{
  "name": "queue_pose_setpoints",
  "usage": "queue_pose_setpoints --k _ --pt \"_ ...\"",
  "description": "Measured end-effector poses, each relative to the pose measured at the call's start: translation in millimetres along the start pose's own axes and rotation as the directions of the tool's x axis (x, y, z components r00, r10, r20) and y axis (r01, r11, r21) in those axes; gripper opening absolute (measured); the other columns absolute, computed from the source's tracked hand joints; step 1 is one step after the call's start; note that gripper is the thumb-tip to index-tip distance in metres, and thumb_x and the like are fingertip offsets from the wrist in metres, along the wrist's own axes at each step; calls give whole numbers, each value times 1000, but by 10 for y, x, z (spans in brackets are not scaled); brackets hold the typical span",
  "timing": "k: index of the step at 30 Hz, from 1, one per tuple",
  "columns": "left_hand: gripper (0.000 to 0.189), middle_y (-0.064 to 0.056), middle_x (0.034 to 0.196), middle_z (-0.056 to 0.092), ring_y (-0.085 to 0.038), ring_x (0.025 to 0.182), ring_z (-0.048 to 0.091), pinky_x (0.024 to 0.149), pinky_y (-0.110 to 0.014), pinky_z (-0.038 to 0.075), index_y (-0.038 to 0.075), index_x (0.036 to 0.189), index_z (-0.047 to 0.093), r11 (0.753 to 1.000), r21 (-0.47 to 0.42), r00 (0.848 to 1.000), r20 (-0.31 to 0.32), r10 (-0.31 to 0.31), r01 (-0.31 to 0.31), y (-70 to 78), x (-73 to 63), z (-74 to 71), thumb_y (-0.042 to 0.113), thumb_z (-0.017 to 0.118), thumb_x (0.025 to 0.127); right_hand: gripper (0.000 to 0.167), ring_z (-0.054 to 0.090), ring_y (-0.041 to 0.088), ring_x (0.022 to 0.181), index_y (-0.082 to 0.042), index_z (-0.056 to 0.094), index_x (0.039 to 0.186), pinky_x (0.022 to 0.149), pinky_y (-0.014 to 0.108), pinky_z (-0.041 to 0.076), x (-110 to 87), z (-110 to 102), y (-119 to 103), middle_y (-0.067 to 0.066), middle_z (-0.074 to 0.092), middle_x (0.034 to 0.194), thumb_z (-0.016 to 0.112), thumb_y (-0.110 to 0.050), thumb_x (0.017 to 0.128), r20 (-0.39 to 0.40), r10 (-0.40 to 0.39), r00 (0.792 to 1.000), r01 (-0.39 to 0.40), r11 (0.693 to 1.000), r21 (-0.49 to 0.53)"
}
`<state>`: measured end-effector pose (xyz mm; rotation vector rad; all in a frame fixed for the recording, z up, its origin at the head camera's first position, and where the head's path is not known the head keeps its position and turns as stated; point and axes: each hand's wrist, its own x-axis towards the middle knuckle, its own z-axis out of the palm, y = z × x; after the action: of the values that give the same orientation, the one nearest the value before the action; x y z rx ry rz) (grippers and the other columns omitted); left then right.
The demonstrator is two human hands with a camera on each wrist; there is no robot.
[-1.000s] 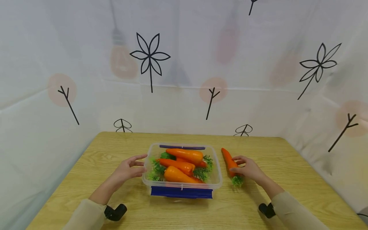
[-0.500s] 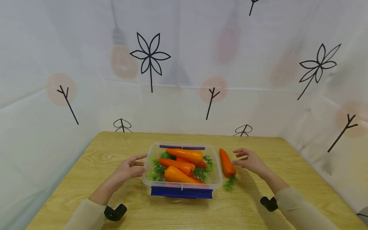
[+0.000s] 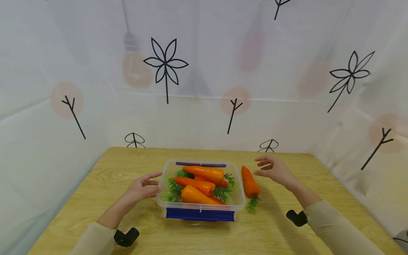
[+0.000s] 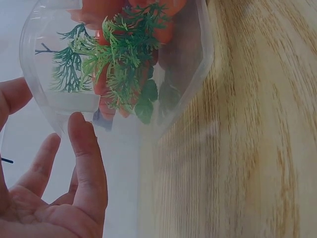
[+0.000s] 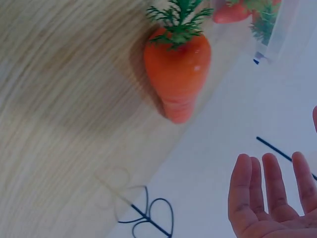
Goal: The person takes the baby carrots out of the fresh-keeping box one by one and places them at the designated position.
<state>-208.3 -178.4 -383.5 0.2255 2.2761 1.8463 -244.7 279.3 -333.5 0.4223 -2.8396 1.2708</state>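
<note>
A clear plastic container [image 3: 201, 206] with blue side clips holds several orange carrots [image 3: 204, 173] with green leafy tops. My left hand [image 3: 142, 187] touches the container's left wall with its fingertips, fingers spread and relaxed; in the left wrist view the fingertips [image 4: 79, 121] reach the rim corner. Just right of the container, a single carrot [image 3: 250, 182] lies on the table, tip pointing away and leaves toward me. My right hand [image 3: 275, 173] hovers to the right of this carrot with fingers loosely extended and nothing held. In the right wrist view the loose carrot [image 5: 178, 69] is apart from the fingers.
The light wood table [image 3: 127, 161] carries the container near its middle. A white cloth [image 3: 204, 117] printed with flowers and twigs hangs behind and at both sides. Black wrist devices [image 3: 126, 237] sit below each hand. A dark cable [image 3: 400, 239] shows at the right edge.
The right hand has let go of the loose carrot and lifted away up and to the right. That carrot now lies closer to the container. The left hand has stayed at the container.
</note>
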Motion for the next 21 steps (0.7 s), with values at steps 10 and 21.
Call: queue_pose_setpoints --k 10,21 --pt "61 -26 125 48 -28 102 57 84 -43 49 4 140 40 1000 -4 1000 10 4 -4 1 -2 15 13 68 86 53 55 34 103 -5 53 127 79 43 50 71 8 -203 18 56 117 71 -30 83 12 -29 1000 29 999 -24" --pt "65 -23 126 47 -27 103 57 86 -42 48 5 141 39 999 -34 1000 9 -14 15 13 -15 -2 17 70 85 46 56 31 101 -8 57 123 79 46 49 161 109 -470 14 59 113 72 -25 83 40 -81 996 82 996 -30"
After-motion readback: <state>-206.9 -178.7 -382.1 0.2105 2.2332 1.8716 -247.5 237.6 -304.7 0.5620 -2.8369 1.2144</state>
